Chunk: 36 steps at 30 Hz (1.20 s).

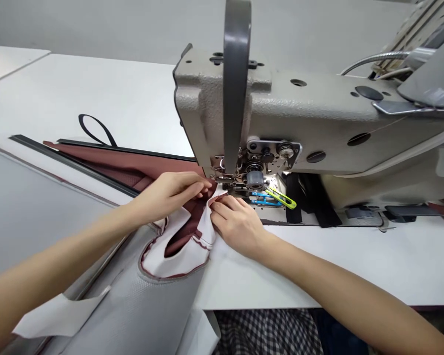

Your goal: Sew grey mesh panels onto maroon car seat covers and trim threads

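Observation:
A large piece of grey and dark red fabric (133, 305) with white lining lies across the table's left side and reaches under the sewing machine head (318, 118). My left hand (173, 195) is closed on the dark red part of the fabric, just left of the needle area. My right hand (239, 224) pinches the folded white edging (207, 224) with its dark red border, close in front of the presser foot. Between and below my hands the edging curves round an opening. The needle itself is hidden behind the machine's parts.
Blue and lime-green clips (284, 198) lie on the machine bed right of the needle area. Black straps (311, 197) sit beside them. A black loop (96, 130) sticks up from the fabric's far edge. The white table (355, 266) ends just before my lap.

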Motion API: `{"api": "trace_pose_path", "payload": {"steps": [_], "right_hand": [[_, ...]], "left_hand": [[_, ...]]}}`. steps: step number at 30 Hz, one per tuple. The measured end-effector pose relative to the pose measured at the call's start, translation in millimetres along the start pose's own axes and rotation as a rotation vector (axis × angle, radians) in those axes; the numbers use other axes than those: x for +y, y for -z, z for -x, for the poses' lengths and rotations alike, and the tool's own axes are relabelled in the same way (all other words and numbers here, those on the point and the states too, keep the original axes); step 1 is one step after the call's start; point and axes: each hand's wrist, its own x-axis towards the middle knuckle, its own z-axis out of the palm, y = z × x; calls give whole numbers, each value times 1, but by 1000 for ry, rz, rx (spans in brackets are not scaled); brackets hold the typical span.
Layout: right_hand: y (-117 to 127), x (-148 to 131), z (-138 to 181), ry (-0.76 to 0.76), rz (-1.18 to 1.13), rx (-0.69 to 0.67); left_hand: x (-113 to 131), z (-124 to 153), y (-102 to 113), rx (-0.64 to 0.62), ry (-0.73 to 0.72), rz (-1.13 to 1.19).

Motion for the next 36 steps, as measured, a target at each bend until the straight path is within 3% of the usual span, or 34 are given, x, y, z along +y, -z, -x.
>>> {"api": "trace_pose_path", "payload": {"steps": [3, 6, 8, 11, 14, 17, 23, 31, 36], "right_hand": [[5, 16, -11, 196, 68, -5], [5, 23, -18, 347, 84, 33], [3, 20, -15, 340, 90, 54], [0, 4, -1, 159, 97, 46], [-2, -12, 12, -35, 89, 28], [-4, -20, 14, -114, 95, 33], [-5, -22, 5, -117, 176, 99], [4, -21, 10, -81, 175, 78], [3, -6, 9, -66, 141, 35]], "left_hand": [[-11, 11, 2, 13, -178, -130], [-18, 20, -8, 112, -409, -257], [-20, 23, -14, 163, -543, -317], [-21, 23, -18, 98, -675, -382], [-22, 17, -17, -30, -657, -415], [-27, 11, -16, -105, -648, -402], [-35, 10, -11, -16, -696, -343], [-25, 14, -21, -59, -613, -237], [-26, 8, -26, 11, -619, -302]]}}
